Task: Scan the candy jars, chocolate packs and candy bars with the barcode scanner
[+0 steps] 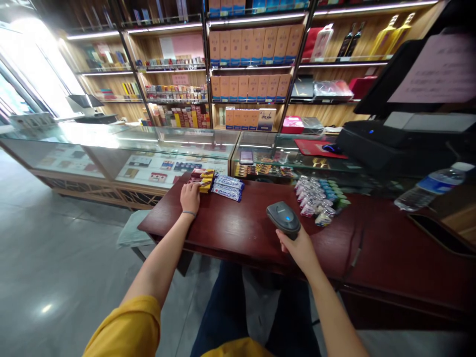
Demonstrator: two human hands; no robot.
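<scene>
My right hand point(299, 249) is wrapped round the handle of a dark grey barcode scanner point(284, 218), which shows a small blue light and is held above the dark red table point(238, 228). At the table's far left corner, my left hand point(190, 199) has its fingers curled over the near end of the brown and yellow snack packs point(204, 174). Right beside those lie several blue and white packs point(228, 188), side by side. Farther right, small bottles with clear, blue and green wrapping point(312, 196) stand in rows.
Glass display counters point(174, 148) run behind the table, with shelves of boxes point(256, 44) beyond. On the right are a monitor point(420, 74), a water bottle point(431, 187) and a phone point(442, 233). A cable point(357, 243) crosses the table. A padded stool point(134, 229) stands at left.
</scene>
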